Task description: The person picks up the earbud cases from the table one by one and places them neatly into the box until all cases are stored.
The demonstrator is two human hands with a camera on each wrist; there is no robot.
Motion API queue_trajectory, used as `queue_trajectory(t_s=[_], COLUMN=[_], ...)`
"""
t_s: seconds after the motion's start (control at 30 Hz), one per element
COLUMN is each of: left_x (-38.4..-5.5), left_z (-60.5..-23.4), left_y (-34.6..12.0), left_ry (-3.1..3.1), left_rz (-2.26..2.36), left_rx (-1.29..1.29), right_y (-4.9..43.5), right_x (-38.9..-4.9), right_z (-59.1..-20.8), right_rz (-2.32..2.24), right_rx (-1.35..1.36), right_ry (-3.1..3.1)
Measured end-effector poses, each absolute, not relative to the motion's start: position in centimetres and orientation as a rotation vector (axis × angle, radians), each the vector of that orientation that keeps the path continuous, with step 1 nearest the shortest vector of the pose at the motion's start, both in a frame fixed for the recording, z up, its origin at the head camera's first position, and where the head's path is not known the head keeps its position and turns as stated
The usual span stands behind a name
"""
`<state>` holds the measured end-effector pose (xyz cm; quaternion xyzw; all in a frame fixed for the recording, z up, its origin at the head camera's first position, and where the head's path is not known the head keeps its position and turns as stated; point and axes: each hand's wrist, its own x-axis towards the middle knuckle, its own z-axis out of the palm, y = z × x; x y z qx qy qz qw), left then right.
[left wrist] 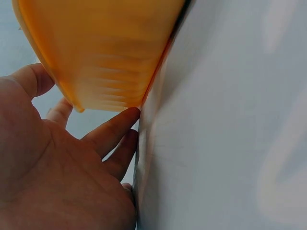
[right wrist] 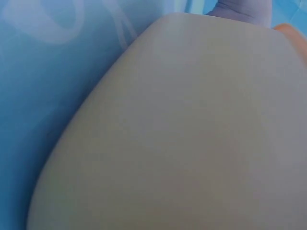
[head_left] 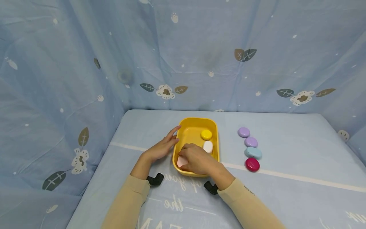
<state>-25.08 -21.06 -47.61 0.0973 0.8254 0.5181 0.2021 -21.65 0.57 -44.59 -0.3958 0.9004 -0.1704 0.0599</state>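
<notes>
A yellow rectangular tray (head_left: 197, 120) with rounded corners stands on the cloth-covered table. My left hand (head_left: 161, 148) is at its left side, fingers stretched out and touching the rim and wall; the left wrist view shows the thumb (left wrist: 41, 81) at the tray's rim. Inside the near end of the tray, my right hand (head_left: 197, 158) reaches down and pinches a pale pink rounded piece (head_left: 181, 161) between thumb and fingers. A white oval piece (head_left: 207, 146) lies just beyond that hand, and a yellow round piece (head_left: 206, 135) lies farther back in the tray.
Right of the tray, two lilac pieces (head_left: 244, 132), a light blue oval piece (head_left: 253, 153) and a dark red round piece (head_left: 252, 164) form a row. Blue patterned cloth (head_left: 200, 63) hangs behind the table. A pale surface (right wrist: 168, 124) fills most of the right wrist view.
</notes>
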Motion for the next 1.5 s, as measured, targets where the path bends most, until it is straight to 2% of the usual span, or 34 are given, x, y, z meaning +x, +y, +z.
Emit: queue_trajectory(t_s=[0.77,1.5], left_x=[-25.2,-25.2], left_z=[-47.7,-47.7], left_y=[-21.0,-21.0], left_ry=[2.339,2.338], left_rz=[1.41,1.409], left_rx=[0.271,0.283], right_y=[1.3,4.8], right_x=[-21.7,-20.7], right_z=[-44.2,-41.4], right_rz=[-0.591,-0.584], right_rx=[-1.232,-1.095], right_ry=[2.736,2.825])
